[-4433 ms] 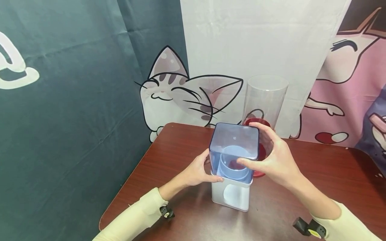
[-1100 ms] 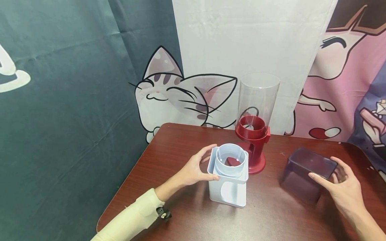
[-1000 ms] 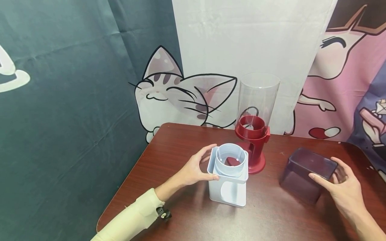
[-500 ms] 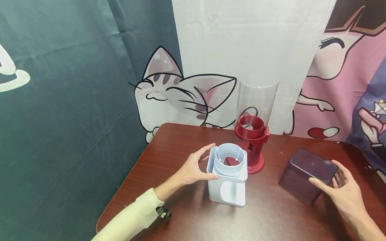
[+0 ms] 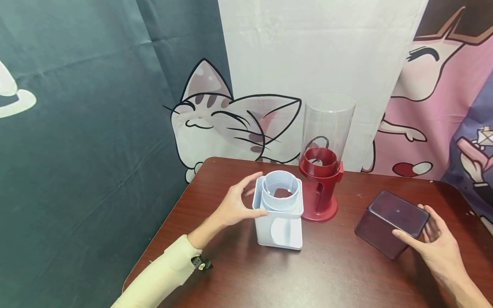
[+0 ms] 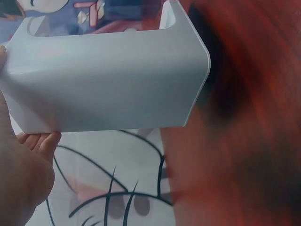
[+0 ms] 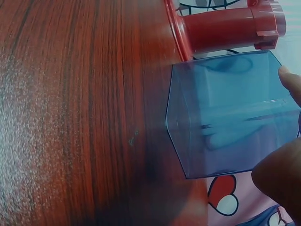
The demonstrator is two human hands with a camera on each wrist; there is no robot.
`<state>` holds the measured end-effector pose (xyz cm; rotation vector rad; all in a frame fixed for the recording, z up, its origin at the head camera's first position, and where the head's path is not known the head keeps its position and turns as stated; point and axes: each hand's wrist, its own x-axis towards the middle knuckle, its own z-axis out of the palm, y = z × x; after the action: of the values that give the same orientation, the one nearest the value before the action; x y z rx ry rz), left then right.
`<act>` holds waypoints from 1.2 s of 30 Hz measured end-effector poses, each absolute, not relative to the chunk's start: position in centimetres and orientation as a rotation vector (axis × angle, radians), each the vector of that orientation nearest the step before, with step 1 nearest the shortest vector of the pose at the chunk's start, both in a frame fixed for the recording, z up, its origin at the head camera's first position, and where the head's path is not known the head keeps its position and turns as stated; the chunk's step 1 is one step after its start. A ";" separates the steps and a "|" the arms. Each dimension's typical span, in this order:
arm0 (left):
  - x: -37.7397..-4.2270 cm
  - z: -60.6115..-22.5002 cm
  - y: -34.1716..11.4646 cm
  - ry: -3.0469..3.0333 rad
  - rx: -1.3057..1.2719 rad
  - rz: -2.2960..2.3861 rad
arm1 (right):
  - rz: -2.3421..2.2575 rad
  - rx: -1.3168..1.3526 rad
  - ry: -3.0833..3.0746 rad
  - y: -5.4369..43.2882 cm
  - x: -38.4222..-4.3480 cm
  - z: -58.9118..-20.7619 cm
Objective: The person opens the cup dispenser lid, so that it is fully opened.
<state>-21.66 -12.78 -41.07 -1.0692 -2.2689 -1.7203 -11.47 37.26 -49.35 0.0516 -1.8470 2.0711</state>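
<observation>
My left hand [image 5: 233,205] grips the upper rim of a pale blue-white dispenser base [image 5: 265,231], thumb in front and fingers behind. The base has a round collar on top and an open front recess. In the left wrist view its smooth wall [image 6: 108,84] is upright beside a dark shadow on the table; whether it touches the table I cannot tell. To the right, my right hand [image 5: 437,244] holds a translucent blue square container [image 5: 393,224] between thumb and fingers, its closed end up. The right wrist view shows this container [image 7: 225,117] see-through, with nothing visible inside.
Behind the pale base stands a red dispenser stand [image 5: 325,196] carrying a tall clear cylinder [image 5: 329,115]. The brown wooden table [image 5: 231,265] ends at its back edge before a cartoon-printed curtain [image 5: 327,47].
The blue container came off the pale base and moved right over the table. In the last half second, the left hand shifted the base left and back, while the container turned slightly.
</observation>
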 end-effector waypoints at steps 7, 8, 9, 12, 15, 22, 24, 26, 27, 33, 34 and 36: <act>-23.3 -39.8 -14.6 -2.258 -0.993 -1.681 | 1.958 -0.007 -2.008 37.3 -11.2 -49.0; -23.5 -39.7 -14.9 -2.256 -0.980 -1.675 | 1.882 -0.039 -2.073 37.2 -11.3 -48.8; -23.7 -39.6 -15.2 -2.254 -0.965 -1.669 | 1.810 -0.071 -2.130 37.2 -11.3 -48.6; -24.4 -39.3 -15.8 -2.253 -0.924 -1.648 | 1.589 -0.152 -2.294 37.2 -11.4 -47.9; -24.9 -39.1 -16.3 -2.262 -0.880 -1.629 | 1.499 -0.157 -2.353 37.3 -11.6 -46.9; -24.9 -37.4 -16.6 -2.285 -0.795 -1.604 | 1.427 -0.084 -2.346 37.3 -12.7 -44.5; -25.6 -37.8 -16.8 -2.285 -0.769 -1.602 | 1.419 -0.057 -2.338 37.0 -13.1 -43.9; -26.6 -38.6 -17.2 -2.288 -0.738 -1.598 | 1.417 -0.026 -2.328 36.7 -13.4 -43.3; -27.2 -39.1 -17.4 -2.293 -0.721 -1.596 | 1.417 -0.011 -2.324 36.5 -13.7 -43.1; -29.0 -40.3 -18.2 -2.286 -0.650 -1.624 | 1.439 0.089 -2.325 35.2 -14.9 -41.9; -29.2 -40.4 -18.3 -2.283 -0.640 -1.628 | 1.439 0.100 -2.332 35.0 -15.2 -41.8; -29.7 -40.6 -18.4 -2.279 -0.619 -1.632 | 1.423 0.111 -2.355 34.4 -15.6 -41.5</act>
<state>-29.68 -18.43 -40.57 -0.6195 -2.2785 -1.6317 -15.60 34.44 -41.45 0.1115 -2.3551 1.4228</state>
